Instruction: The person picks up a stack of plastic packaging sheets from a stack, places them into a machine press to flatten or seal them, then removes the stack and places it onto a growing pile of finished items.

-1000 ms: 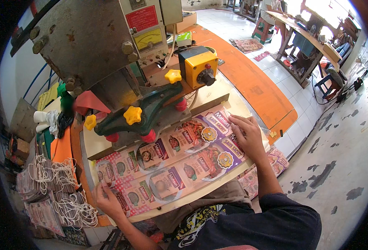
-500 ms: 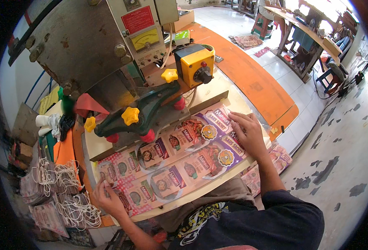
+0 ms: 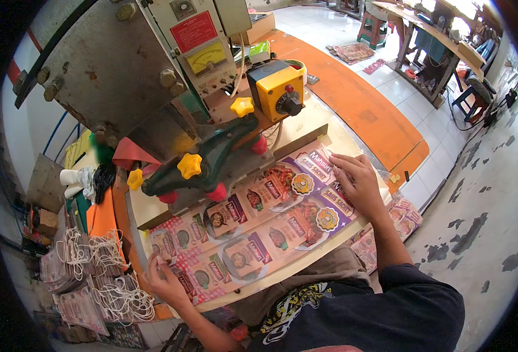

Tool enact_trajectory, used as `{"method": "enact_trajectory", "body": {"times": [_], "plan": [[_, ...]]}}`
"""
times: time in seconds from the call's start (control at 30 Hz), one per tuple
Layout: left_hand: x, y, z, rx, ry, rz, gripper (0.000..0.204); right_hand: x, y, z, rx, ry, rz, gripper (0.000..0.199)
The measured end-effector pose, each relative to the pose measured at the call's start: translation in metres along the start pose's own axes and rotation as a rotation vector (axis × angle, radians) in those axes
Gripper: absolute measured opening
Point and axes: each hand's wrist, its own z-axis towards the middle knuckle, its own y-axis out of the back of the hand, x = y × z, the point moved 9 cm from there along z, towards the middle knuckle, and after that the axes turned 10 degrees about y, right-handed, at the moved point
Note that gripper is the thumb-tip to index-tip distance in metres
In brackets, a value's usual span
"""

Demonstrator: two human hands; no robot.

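A long printed plastic sheet (image 3: pixel 253 220), with purple, pink and red-checked panels of food pictures, lies flat on a cream board (image 3: pixel 253 286). My left hand (image 3: pixel 165 283) pinches its left end between thumb and fingers. At the opposite end, my right hand (image 3: pixel 358 183) grips the upper right edge, with fingertips near the corner. Just beyond the sheet stands a press; its dark green frame (image 3: pixel 212 158) carries yellow star-shaped knobs (image 3: pixel 189 166) and red feet. A straight metal bar (image 3: pixel 303 142) runs along the sheet's far edge.
A yellow control box (image 3: pixel 277 91) with a black dial sits behind the press on an orange table (image 3: pixel 353 100). At the left are stacks of printed bags with white cord handles (image 3: pixel 121 293). More printed sheets (image 3: pixel 404 217) lie below my right arm. A peeling wall (image 3: pixel 476 234) stands at the right.
The whole view has shifted slightly, so everything sits a little further right in the picture. Both hands keep their hold on the sheet's ends, and the sheet looks unmoved against the board.
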Motion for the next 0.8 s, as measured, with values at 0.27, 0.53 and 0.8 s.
{"method": "enact_trajectory", "body": {"times": [0.27, 0.53, 0.8], "plan": [[0.01, -0.003, 0.0, 0.03, 0.004, 0.108, 0.025, -0.001, -0.001, 0.0, 0.014, -0.003, -0.016, 0.027], [0.009, -0.008, 0.0, 0.117, 0.07, 0.057, 0.029, 0.002, 0.001, 0.001, 0.0, 0.013, -0.022, 0.028], [0.028, -0.024, -0.003, 0.151, 0.117, -0.117, 0.031, -0.003, -0.003, 0.0, 0.012, -0.002, -0.003, 0.029]]}}
